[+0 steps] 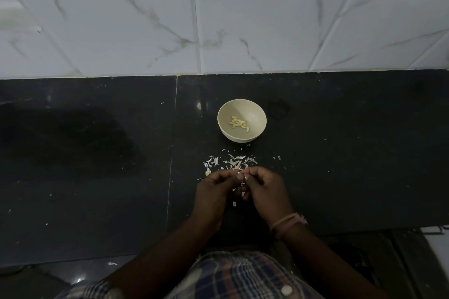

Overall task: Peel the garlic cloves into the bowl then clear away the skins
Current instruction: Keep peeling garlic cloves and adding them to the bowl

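Note:
A cream bowl (252, 114) stands on the black counter (340, 153) and holds several peeled garlic cloves (239, 124). Just in front of it lies a scatter of white garlic skins (230, 161). One unpeeled clove (208, 173) lies at the left edge of the skins. My left hand (213, 192) and my right hand (264, 189) meet close together in front of the skins, fingers curled, pinching a small garlic clove (240, 175) between their fingertips. Most of that clove is hidden by the fingers. Bits of skin show between the two hands.
A white marble-look tiled wall (218, 19) rises behind the counter. A seam (171, 153) runs front to back through the counter left of the bowl. Tiny skin flecks dot the counter. The counter's front edge is near my checked shirt (243, 274).

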The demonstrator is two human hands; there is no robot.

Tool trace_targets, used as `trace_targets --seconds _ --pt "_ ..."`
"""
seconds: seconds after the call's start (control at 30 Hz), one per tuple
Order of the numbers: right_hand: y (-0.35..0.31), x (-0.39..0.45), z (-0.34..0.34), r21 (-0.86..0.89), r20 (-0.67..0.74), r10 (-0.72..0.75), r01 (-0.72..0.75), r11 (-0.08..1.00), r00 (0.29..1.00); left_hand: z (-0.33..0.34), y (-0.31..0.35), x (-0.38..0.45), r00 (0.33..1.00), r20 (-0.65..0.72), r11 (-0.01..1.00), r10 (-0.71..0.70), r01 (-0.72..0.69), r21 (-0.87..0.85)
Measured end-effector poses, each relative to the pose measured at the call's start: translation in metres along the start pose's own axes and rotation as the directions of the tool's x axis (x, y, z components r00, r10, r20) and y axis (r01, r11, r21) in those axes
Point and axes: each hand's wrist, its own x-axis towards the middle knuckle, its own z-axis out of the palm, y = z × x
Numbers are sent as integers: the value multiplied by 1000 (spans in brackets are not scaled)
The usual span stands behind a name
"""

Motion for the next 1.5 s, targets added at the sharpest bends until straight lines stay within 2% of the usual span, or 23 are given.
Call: trace_targets --seconds 0.17,0.37,0.57,0.87,1.1,1.27,1.5 --pt "-7 5 -7 -217 -14 -154 147 965 988 6 7 -3 986 -49 976 160 -150 158" --pt "-25 10 -15 -183 -41 -167 157 970 985 19 22 -11 962 14 934 274 -269 237" --pt "-25 14 -19 -177 -24 -147 140 974 989 22 29 -14 950 21 887 313 -300 352" --pt "-23 18 -28 -195 54 -165 172 966 985 23 39 -12 914 132 708 383 -382 593" --pt "-21 19 -30 -202 70 -159 170 965 985 26 40 -10 932 138 715 335 -347 607" --pt "-24 17 -30 -146 53 -114 121 982 992 27 38 -10 937 147 742 316 -341 577" --pt "-27 20 -30 9 120 -35 35 999 992 24 31 -7 951 121 870 283 -308 385"
